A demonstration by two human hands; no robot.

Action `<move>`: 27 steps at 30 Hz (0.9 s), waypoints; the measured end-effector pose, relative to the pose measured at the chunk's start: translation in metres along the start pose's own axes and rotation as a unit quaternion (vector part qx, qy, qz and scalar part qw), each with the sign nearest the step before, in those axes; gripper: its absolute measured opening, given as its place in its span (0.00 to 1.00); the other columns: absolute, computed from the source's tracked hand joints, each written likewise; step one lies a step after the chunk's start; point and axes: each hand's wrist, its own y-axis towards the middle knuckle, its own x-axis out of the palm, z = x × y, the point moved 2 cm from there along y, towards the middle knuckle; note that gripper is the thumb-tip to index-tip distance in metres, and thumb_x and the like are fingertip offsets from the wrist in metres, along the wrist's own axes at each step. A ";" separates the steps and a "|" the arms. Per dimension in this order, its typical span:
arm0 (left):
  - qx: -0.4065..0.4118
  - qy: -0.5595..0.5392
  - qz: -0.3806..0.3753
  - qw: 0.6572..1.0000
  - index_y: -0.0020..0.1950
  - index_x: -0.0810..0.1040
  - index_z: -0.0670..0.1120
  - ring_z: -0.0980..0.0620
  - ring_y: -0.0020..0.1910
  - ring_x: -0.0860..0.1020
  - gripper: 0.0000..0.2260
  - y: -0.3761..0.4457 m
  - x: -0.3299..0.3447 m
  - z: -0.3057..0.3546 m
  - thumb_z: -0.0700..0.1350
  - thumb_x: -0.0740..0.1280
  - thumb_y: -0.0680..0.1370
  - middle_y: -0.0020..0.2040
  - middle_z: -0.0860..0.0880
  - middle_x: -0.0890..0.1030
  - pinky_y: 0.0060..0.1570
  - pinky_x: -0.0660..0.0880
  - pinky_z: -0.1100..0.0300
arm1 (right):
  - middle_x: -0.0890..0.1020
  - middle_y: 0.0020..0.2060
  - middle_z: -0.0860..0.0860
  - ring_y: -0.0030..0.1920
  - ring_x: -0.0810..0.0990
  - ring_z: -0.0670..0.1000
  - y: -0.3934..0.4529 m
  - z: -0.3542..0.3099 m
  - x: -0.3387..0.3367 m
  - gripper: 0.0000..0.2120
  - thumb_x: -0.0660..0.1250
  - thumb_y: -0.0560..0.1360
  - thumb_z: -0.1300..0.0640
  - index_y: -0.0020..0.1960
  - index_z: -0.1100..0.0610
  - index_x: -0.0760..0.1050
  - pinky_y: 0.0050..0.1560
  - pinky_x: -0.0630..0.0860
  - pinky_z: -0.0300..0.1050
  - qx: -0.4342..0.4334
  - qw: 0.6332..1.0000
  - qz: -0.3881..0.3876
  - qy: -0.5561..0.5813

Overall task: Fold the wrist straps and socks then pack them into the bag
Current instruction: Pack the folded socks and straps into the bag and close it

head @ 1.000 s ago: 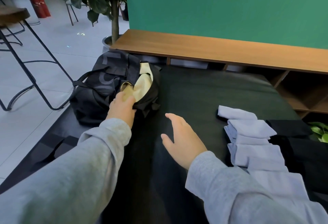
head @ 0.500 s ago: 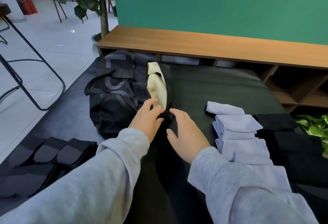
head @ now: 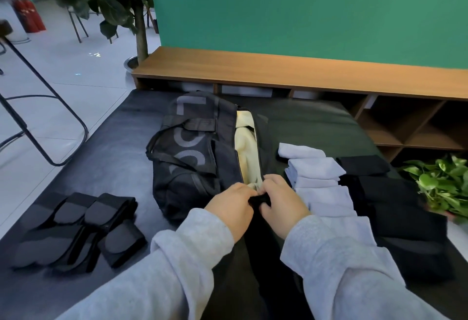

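While socks [head: 316, 175] wait, both hands [head: 255, 204] grip bag [head: 187, 152].

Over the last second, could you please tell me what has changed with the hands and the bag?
The right hand, which hovered open over the mat, has moved left to the near end of the bag's opening. The left hand, which was reaching into the opening, has drawn back to the same end. Both now pinch the dark edge there. The bag is still open, and the straps and socks lie unpacked.
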 end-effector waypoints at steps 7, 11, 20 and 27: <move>0.031 0.220 -0.116 0.968 0.65 0.69 0.59 0.49 0.59 0.69 0.20 -0.012 -0.022 0.020 0.39 0.60 0.78 0.59 0.54 0.72 0.54 0.71 0.53 | 0.67 0.65 0.48 0.59 0.73 0.51 -0.037 -0.001 -0.010 0.07 0.63 0.75 0.61 0.44 0.53 0.65 0.57 0.69 0.40 -0.026 1.000 -0.010 -0.014; 0.025 0.285 -0.148 0.947 0.65 0.69 0.58 0.46 0.61 0.67 0.17 -0.012 -0.014 0.015 0.43 0.63 0.77 0.62 0.52 0.68 0.56 0.70 0.51 | 0.67 0.63 0.46 0.58 0.74 0.51 -0.054 -0.004 -0.014 0.05 0.63 0.74 0.59 0.45 0.55 0.66 0.57 0.70 0.41 -0.035 0.999 -0.013 -0.014; -0.044 0.278 -0.109 0.953 0.67 0.71 0.48 0.48 0.59 0.71 0.15 -0.031 -0.008 0.000 0.42 0.58 0.81 0.65 0.48 0.65 0.56 0.72 0.56 | 0.64 0.67 0.45 0.61 0.72 0.47 -0.087 -0.002 -0.013 0.11 0.61 0.76 0.59 0.58 0.57 0.72 0.58 0.66 0.33 -0.032 0.999 -0.003 -0.011; -0.002 0.084 0.200 0.976 0.68 0.69 0.43 0.48 0.45 0.73 0.19 -0.065 -0.030 0.018 0.34 0.58 0.78 0.64 0.47 0.67 0.43 0.68 0.60 | 0.69 0.51 0.42 0.55 0.71 0.45 -0.105 -0.013 -0.025 0.09 0.56 0.80 0.58 0.53 0.56 0.74 0.53 0.63 0.32 -0.037 0.994 0.078 0.060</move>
